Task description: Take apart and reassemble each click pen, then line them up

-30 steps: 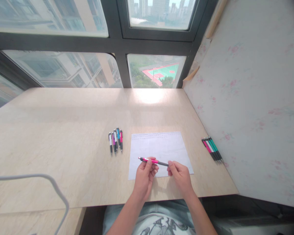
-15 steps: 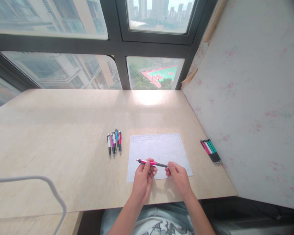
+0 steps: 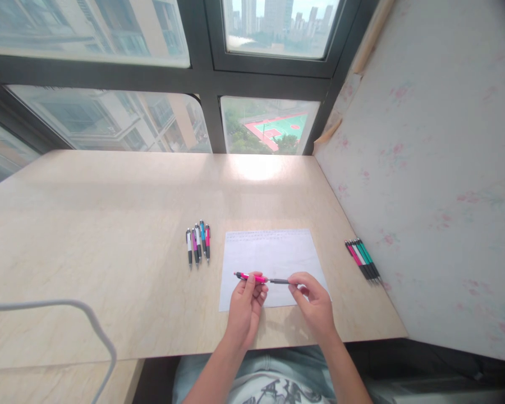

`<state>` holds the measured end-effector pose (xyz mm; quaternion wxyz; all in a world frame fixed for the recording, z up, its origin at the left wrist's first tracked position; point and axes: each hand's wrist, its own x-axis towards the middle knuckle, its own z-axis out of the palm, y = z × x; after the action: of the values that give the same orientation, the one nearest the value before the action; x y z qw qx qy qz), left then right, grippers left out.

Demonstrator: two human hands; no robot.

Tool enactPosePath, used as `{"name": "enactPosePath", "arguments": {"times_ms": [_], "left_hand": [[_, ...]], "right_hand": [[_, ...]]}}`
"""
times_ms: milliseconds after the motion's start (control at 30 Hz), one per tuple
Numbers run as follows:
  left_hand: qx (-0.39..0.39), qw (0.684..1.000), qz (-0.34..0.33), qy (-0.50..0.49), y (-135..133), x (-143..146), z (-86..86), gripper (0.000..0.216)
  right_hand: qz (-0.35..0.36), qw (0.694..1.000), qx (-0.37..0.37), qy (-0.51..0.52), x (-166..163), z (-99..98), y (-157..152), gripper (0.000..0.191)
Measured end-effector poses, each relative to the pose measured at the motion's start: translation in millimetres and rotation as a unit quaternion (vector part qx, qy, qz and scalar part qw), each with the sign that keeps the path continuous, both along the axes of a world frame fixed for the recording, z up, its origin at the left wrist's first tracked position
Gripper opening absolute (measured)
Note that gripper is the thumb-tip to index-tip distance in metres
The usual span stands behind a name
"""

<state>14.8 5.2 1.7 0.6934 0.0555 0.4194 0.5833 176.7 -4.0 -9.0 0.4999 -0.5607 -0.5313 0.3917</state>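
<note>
Above the sheet of paper (image 3: 273, 252), a pink and black pen is held level between both hands. My left hand (image 3: 243, 311) is closed around its pink barrel (image 3: 260, 278), with the clip end pointing left. The fingertips of my right hand (image 3: 316, 308) pinch the far end of the black grip section (image 3: 278, 281). A narrow, lighter break shows between barrel and grip; whether a thin part still joins them I cannot tell. Small rows of writing run along the paper's top edge.
Several pens (image 3: 198, 244) in white, purple, blue and pink lie left of the paper. Another row of pens (image 3: 362, 260), pink, white and green, lies by the papered wall (image 3: 425, 168). A grey cable (image 3: 79, 306) curves over the tabletop (image 3: 122, 224) at left.
My right hand has shifted a little to the right and turned, drawing the black grip section slightly away from the pink barrel. My left hand has stayed nearly in place.
</note>
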Motion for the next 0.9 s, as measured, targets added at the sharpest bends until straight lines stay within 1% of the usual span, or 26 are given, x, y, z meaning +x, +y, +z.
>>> {"name": "enactPosePath", "arguments": {"times_ms": [100,200,367,533,633,733,900], "left_hand": [[-0.004,1.0,-0.001,-0.009,-1,0,0.4,0.026],[-0.011,1.0,-0.008,-0.024,-1,2,0.8,0.022],[-0.036,0.997,0.002,-0.075,0,0,1.4,0.008],[-0.06,0.989,0.012,-0.137,1,-5,4.0,0.01],[-0.052,0.989,0.003,-0.14,0,-4,5.0,0.008],[-0.043,0.99,-0.005,-0.13,-1,-2,5.7,0.007],[-0.062,0.987,0.012,-0.147,-1,-4,8.2,0.009]], "right_hand": [[-0.035,0.999,-0.025,0.023,1,-4.1,-2,0.015],[-0.056,0.996,-0.045,0.045,1,-3.6,-4,0.018],[-0.092,0.987,-0.066,0.11,3,7.4,-4,0.021],[-0.117,0.981,-0.045,0.147,10,16.3,-4,0.021],[-0.118,0.981,-0.036,0.148,10,20.4,-5,0.021],[-0.116,0.985,-0.033,0.124,6,24.7,-6,0.021],[-0.116,0.989,-0.022,0.086,3,30.3,-8,0.021]]}}
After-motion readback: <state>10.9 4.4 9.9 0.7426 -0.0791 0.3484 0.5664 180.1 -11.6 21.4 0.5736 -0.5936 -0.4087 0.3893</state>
